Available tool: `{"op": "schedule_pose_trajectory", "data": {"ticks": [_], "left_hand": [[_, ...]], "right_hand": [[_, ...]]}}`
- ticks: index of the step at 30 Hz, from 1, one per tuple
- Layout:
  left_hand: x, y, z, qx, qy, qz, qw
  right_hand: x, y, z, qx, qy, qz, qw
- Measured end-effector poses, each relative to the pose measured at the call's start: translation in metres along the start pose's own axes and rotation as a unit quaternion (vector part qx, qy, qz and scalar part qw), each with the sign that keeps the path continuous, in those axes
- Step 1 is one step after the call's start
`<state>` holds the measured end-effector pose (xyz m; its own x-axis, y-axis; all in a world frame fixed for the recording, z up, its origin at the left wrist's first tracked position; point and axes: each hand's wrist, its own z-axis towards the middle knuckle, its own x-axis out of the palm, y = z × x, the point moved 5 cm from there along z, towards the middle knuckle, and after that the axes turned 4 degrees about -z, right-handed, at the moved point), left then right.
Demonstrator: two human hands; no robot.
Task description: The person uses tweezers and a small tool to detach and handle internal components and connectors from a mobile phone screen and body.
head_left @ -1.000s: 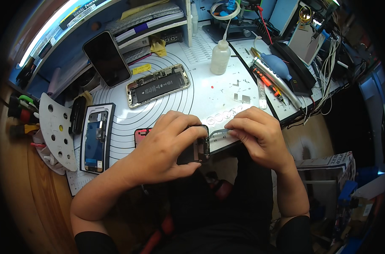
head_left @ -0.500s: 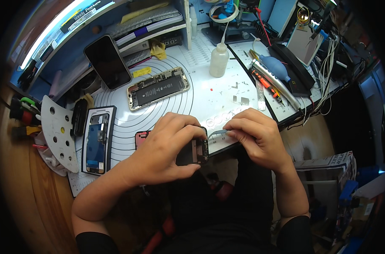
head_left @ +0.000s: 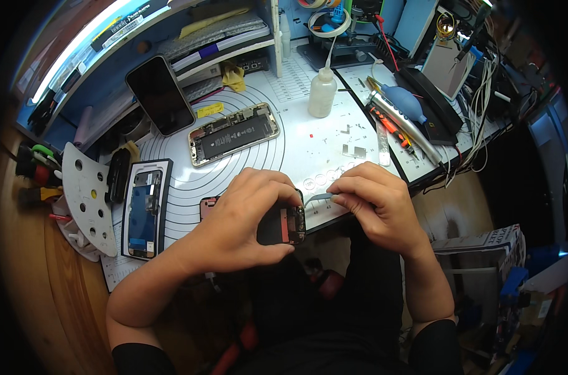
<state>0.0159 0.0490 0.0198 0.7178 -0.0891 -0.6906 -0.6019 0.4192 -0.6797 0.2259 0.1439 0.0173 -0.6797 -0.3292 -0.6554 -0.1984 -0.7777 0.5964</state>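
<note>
My left hand (head_left: 234,215) grips a dark phone screen panel (head_left: 271,226) by its edges near the table's front edge, its inner side with small parts facing up. The palm and fingers hide much of the panel's middle. Between thumb and fingertips, my right hand (head_left: 381,203) pinches a slim grey-blue curved tool, which looks like tweezers (head_left: 319,196). The tool's tip reaches the panel's upper right corner; whether it touches cannot be made out. Farther back lies an opened phone body (head_left: 234,135) with its battery and circuit parts exposed.
At left, a boxed replacement screen (head_left: 143,212) lies beside a white holed tool holder (head_left: 87,199). A dark-faced phone (head_left: 160,95) leans at the shelf. Behind the hands stand a bottle (head_left: 323,94) and, rightward, a blue air blower (head_left: 403,103), screwdrivers, tiny loose parts and cables.
The panel in my left hand has tilted slightly, and a strip on it now looks redder. My right hand has shifted barely leftward with the tool. The whole view has moved a little.
</note>
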Motion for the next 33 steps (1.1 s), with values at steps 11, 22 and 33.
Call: {"op": "schedule_pose_trajectory", "data": {"ticks": [11,22,33], "left_hand": [[-0.0008,0.0017,-0.0008,-0.013,0.008,-0.015,1.000],[-0.0006,0.0017,-0.0011,-0.023,0.003,-0.016,1.000],[-0.0003,0.0006,-0.0005,-0.005,-0.014,-0.017,1.000]], "right_hand": [[0.0031,-0.0009,-0.0039,0.013,-0.033,0.007,0.999],[0.0039,0.0006,-0.0054,0.033,-0.033,0.017,0.999],[0.0049,0.0011,-0.0055,0.029,-0.034,0.011,0.999]]}}
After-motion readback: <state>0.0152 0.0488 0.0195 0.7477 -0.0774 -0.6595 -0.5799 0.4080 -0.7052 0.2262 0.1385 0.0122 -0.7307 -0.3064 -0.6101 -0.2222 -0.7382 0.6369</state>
